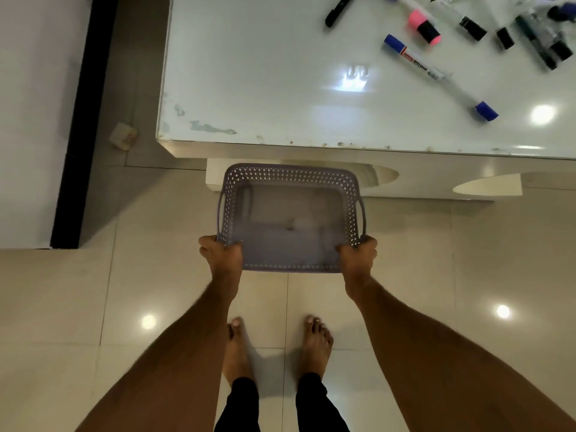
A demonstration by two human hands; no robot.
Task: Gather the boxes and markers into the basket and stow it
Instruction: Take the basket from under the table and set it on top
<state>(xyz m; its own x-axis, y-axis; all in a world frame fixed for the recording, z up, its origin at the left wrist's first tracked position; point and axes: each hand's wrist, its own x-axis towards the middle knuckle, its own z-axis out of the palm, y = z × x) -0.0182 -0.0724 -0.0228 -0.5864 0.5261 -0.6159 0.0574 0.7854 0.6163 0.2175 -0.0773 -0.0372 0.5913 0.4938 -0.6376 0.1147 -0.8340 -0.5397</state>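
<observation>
We have one view, worn on the head, looking steeply down past our arms to our feet (274,347) on the floor (93,291). The table (265,73) edge fills the top, close below us.

A grey perforated plastic basket (290,194) with side handles is held level above the tiled floor, just in front of the table's edge. Markers lie scattered on the glossy white tabletop: a blue-capped whiteboard marker (414,62), a pink highlighter (424,26), a black marker (338,9).
</observation>
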